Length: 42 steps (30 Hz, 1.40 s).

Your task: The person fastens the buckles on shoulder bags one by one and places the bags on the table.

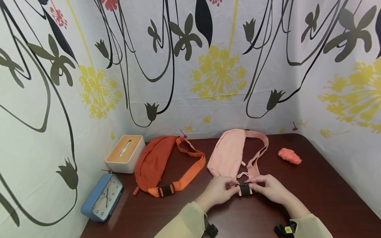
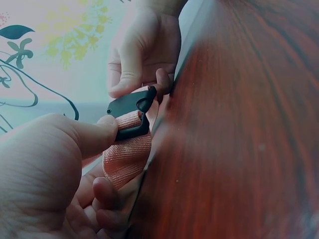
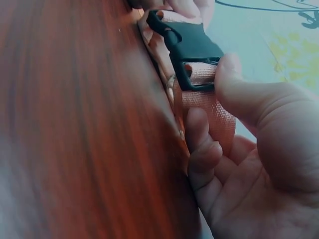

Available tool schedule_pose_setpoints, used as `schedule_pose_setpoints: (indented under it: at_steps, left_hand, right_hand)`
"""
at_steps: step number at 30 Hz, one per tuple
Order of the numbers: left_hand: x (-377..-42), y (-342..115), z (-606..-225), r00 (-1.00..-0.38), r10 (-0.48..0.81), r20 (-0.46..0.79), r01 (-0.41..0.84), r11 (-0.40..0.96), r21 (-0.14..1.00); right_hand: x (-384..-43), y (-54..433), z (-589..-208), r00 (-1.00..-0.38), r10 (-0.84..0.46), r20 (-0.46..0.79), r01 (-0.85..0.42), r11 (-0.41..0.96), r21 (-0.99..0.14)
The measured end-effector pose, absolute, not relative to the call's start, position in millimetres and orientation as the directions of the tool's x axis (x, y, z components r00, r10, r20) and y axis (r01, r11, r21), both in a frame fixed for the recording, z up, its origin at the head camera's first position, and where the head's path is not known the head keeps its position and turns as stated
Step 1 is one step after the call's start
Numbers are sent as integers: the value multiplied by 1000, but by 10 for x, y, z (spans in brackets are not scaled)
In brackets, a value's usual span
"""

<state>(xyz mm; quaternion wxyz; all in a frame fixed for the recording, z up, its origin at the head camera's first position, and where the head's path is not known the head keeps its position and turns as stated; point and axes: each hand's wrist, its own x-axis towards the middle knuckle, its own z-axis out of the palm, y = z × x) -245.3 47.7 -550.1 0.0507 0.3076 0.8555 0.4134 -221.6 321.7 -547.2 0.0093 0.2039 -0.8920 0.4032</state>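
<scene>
A black side-release buckle (image 1: 244, 189) on the strap of a pink waist bag (image 1: 227, 153) is held between my two hands, its halves together. My left hand (image 1: 221, 191) pinches one end of the buckle and its webbing, thumb on top. At the other end, my right hand (image 1: 271, 189) grips in the same way. Close up in the left wrist view, the left thumb presses beside the buckle (image 2: 130, 107), and pink webbing (image 2: 128, 157) loops below it. The right wrist view shows the right thumb against the frame of the buckle (image 3: 192, 45).
To the left lies an orange waist bag (image 1: 157, 158) with its buckle fastened. Beyond it stand a tissue box (image 1: 126, 153) with a wood-coloured lid and a blue alarm clock (image 1: 102, 197). A coral yarn bundle (image 1: 289, 156) lies at the right. Patterned cloth hangs around the dark table (image 1: 324, 195).
</scene>
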Motion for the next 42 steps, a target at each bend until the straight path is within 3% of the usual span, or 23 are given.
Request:
schedule_pose_setpoints:
  at_steps: [42]
  left_hand:
    - [-2440, 469, -5508, -805, 574, 151, 464, 450, 763]
  right_hand:
    - [-2206, 3205, -5484, -924, -363, 124, -330, 587, -740]
